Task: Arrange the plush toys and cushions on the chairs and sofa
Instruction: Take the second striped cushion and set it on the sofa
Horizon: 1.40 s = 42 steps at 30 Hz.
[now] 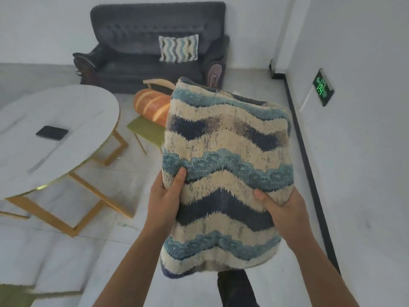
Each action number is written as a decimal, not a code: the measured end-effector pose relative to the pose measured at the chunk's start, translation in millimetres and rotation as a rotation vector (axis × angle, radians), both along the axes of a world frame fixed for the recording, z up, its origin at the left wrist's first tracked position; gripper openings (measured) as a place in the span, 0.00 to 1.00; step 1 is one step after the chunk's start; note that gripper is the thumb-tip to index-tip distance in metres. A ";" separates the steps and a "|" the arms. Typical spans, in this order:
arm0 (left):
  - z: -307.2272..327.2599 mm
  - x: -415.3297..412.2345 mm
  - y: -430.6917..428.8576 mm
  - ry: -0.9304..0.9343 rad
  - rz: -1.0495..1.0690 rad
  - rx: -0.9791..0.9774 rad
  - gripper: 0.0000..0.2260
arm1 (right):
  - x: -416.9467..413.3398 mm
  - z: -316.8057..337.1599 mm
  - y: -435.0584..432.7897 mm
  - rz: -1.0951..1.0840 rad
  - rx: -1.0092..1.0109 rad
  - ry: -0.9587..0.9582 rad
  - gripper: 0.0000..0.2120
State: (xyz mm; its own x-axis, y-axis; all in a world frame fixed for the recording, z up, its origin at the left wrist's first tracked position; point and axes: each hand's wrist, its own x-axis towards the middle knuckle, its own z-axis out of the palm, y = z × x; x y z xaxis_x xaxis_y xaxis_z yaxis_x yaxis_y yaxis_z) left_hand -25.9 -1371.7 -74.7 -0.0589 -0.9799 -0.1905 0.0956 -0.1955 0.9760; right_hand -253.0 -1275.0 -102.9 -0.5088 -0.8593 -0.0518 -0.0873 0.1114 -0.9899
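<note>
Far left, the table (55,111), a phone (52,132) lying flat on it. Further ahead stands the sofa (141,25), with a sofa cushion (178,48) already propped against its back on the right side and the left seat bare. Just in front, a loaf plush (152,105) sits on a green chair (145,130), partly hidden. Now the hands. The left hand (164,196) grips the cushion (225,165) by its left edge, thumb on top, fingers underneath out of sight. The cushion is held up in front of the body, its long axis pointing away, straight at the sofa. The right hand (281,207) clamps the right edge the same way, level with the left and neither nearer. The sofa is dead ahead and well apart, so this looks like a carry forward. Far right, a green sign (322,87) on the wall.
</note>
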 end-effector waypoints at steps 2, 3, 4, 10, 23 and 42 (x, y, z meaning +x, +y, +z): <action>-5.4 -34.8 -64.3 -0.012 -0.028 -0.010 0.10 | -28.9 -13.4 -59.9 -0.034 -0.020 -0.015 0.19; -7.0 -51.5 -95.4 -0.018 -0.030 -0.017 0.10 | -44.7 -18.1 -92.9 -0.039 -0.030 -0.024 0.19; -7.0 -65.5 -124.9 -0.027 -0.018 -0.019 0.12 | -60.0 -19.2 -127.1 -0.031 -0.032 -0.030 0.21; 35.7 -117.6 -297.0 -0.037 0.074 -0.065 0.17 | -127.4 18.6 -329.0 0.093 -0.068 -0.003 0.22; 6.1 -242.2 -667.9 0.112 0.182 -0.028 0.11 | -255.0 10.0 -728.0 0.208 -0.026 0.101 0.23; 39.8 -459.4 -1146.4 -0.033 0.239 -0.051 0.11 | -469.4 25.1 -1232.7 0.249 -0.035 -0.015 0.22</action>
